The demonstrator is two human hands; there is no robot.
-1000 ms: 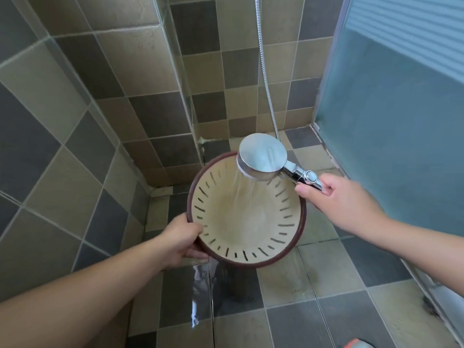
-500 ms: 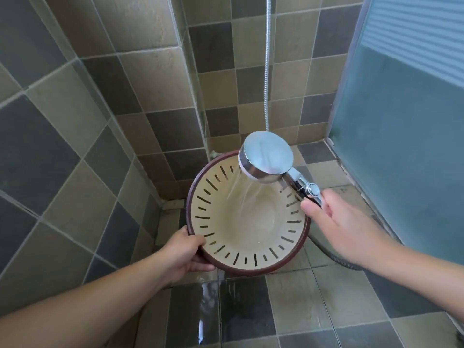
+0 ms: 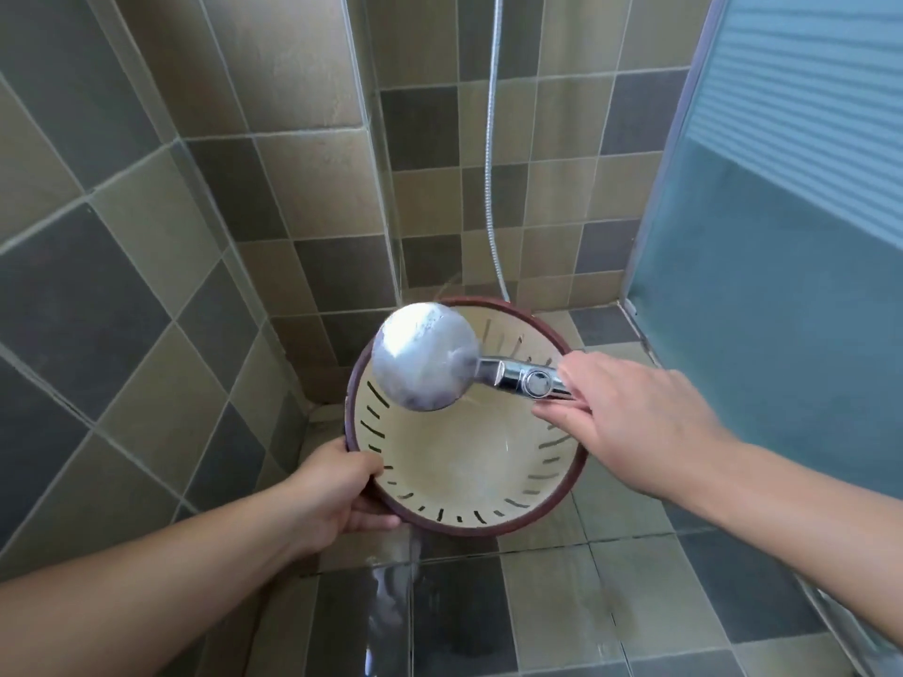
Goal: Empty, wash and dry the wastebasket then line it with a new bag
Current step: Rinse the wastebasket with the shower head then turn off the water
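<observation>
— What is nearest?
— Two bare forearms reach in from the near edge over a wet tiled floor point(image 3: 552, 608) with a glossy streak of water on it.
— And the left hand?
— The left hand point(image 3: 337, 491) grips the near left rim of the wastebasket point(image 3: 469, 461), thumb over the edge and fingers point(image 3: 371, 522) curled under it.
— Where does the wastebasket sit?
— It is held over the floor in the corner of the shower, its mouth turned up to the camera: cream inside, dark red rim, slots round the wall.
— The right hand?
— The right hand point(image 3: 635, 412) holds the handle of the chrome shower head point(image 3: 425, 356), fingers wrapped loosely round it near the button. The head hangs over the far left part of the basket's opening.
— Farther off?
— The metal hose point(image 3: 491, 178) runs up the tiled wall point(image 3: 303, 188), and a frosted glass door point(image 3: 782, 285) stands at the right.
</observation>
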